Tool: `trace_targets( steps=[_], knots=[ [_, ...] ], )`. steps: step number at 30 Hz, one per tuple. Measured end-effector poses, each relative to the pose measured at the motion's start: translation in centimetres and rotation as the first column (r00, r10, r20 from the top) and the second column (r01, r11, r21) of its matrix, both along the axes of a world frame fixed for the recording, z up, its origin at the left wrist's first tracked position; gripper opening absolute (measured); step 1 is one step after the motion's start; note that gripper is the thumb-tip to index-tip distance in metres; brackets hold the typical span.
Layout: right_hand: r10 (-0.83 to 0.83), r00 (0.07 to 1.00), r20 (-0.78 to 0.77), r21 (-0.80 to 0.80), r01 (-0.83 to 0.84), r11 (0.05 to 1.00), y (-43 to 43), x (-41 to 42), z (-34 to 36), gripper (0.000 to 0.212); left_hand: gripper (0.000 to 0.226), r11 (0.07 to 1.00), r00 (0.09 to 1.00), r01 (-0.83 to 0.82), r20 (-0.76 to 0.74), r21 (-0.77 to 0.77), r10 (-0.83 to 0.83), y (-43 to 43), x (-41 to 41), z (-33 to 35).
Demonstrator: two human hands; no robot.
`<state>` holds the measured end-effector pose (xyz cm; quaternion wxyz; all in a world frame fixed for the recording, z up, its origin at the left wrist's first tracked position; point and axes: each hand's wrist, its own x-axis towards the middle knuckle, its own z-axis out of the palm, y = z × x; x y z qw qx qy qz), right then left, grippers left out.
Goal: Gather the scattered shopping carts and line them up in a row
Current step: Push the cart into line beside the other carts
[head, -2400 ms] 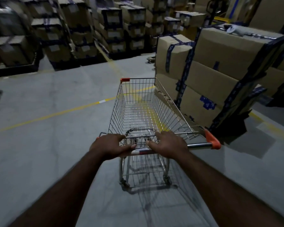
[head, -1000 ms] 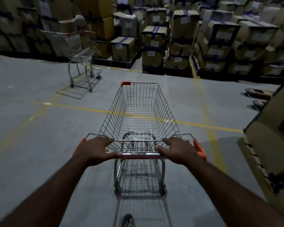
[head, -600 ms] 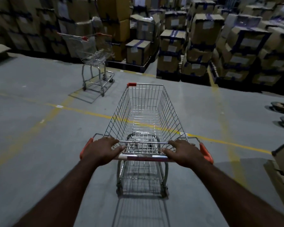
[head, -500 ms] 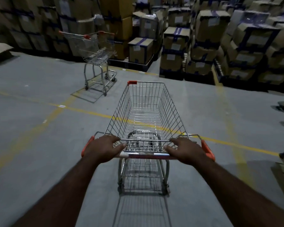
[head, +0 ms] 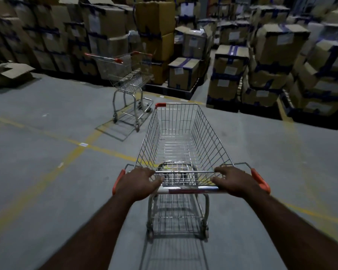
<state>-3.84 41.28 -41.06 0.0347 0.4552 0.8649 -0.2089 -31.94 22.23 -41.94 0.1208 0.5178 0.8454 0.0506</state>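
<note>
Both hands on the handle (head: 187, 190) of the near cart (head: 180, 145). Left hand (head: 138, 184) curled over the bar at its left end, fingers wrapped forward, thumb pointing inward along the bar. Right hand (head: 235, 182) same at the right end, closed around the bar just inside the orange end cap. Basket empty, nose aimed at the box stacks (head: 230, 71). Cart sits on the grey floor (head: 37, 172), over a yellow line. Second cart (head: 128, 82) stands ahead-left, near the boxes, well apart from the held one, nobody touching it.
</note>
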Motion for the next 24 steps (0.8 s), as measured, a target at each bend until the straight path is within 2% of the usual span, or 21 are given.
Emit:
trace_targets(
  steps=[3,9,19,24],
  knots=[
    [-0.013,1.000,-0.016,-0.015,0.012,1.000,3.5,-3.8,0.2,0.065,0.087,1.000,1.000,-0.024,-0.002,0.009,0.024,3.6,-3.6,0.2],
    [-0.022,1.000,-0.011,-0.017,0.021,1.000,9.3,-11.3,0.2,0.083,0.081,1.000,1.000,-0.017,-0.022,-0.009,0.017,10.0,-11.6,0.3],
    [-0.104,0.994,-0.021,0.038,0.105,0.994,22.4,-26.6,-0.8,0.075,0.080,0.998,0.997,0.055,-0.048,0.018,-0.054,25.5,-28.7,-0.4],
    [-0.168,0.985,-0.027,0.011,0.168,0.986,28.6,-33.8,0.1,0.083,0.080,0.995,0.996,0.091,-0.021,0.027,-0.090,33.4,-36.2,0.2]
  ],
)
